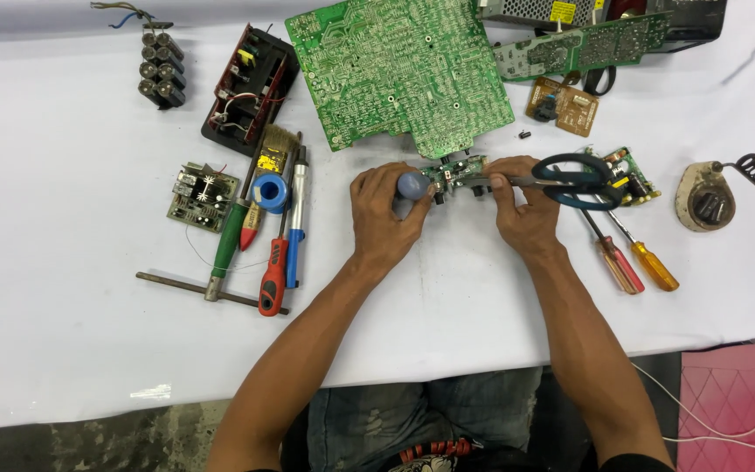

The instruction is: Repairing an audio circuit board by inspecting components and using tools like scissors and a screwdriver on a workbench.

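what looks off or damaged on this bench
The big green circuit board lies solder side up and tilted, overlapping other parts. A cable at the far left ends in bare cut wires. The soldering iron stand looks scorched and grimy.

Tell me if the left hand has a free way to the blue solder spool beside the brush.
Probably yes. The left hand holds a blue-capped part on the small board, but only bare white table lies between it and the solder spool.
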